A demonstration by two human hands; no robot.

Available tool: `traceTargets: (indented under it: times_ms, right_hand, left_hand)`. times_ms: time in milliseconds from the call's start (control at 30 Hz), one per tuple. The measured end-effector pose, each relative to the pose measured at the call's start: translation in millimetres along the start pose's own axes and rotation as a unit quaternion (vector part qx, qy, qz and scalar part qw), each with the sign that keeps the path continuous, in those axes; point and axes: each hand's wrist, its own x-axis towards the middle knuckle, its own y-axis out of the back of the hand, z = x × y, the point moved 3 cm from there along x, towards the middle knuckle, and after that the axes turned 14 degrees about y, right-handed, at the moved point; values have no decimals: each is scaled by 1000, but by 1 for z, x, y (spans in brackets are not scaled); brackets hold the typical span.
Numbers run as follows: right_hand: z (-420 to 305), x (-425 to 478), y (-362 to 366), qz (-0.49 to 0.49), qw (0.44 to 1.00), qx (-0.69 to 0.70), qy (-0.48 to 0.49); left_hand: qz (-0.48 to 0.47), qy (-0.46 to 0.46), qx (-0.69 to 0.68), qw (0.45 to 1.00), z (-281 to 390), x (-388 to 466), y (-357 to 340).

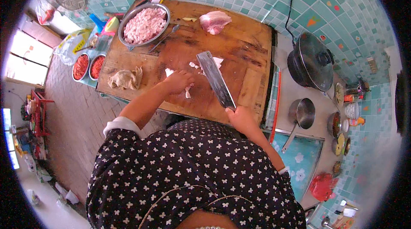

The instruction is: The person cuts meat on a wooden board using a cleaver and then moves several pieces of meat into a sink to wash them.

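My right hand [242, 118] grips the handle end of a cleaver [216, 80], whose broad blade slants up and left over the wooden board [257, 81]. A pale slab of meat [218, 61] lies partly hidden under the blade, with small cut bits [194, 65] beside it. My left hand [179, 81] is curled low on the board around pale meat [188, 93]; white pieces show on both sides of it, while the fingers hide the rest. A larger chunk of pork [215, 22] rests toward the back. Diced meat [145, 26] fills a steel bowl at the back left.
A crumpled tan cloth [126, 79] lies at the board's left edge. A spoon [165, 38] sits beside the bowl. Two bowls of red chopped food [81, 66] stand left of the board. To the right are a lidded black pan [311, 61] and a small saucepan [301, 113].
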Motion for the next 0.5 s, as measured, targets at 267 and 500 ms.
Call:
traceTargets:
  times_ms: [267,500]
  right_hand:
    - [25,-7,-13,29,997,65,12]
    - [-15,1,-14,12,998,-1,56]
  left_hand:
    - [91,313,-143,935,-2,-20,13]
    - [160,301,-96,935,5,-56,-22]
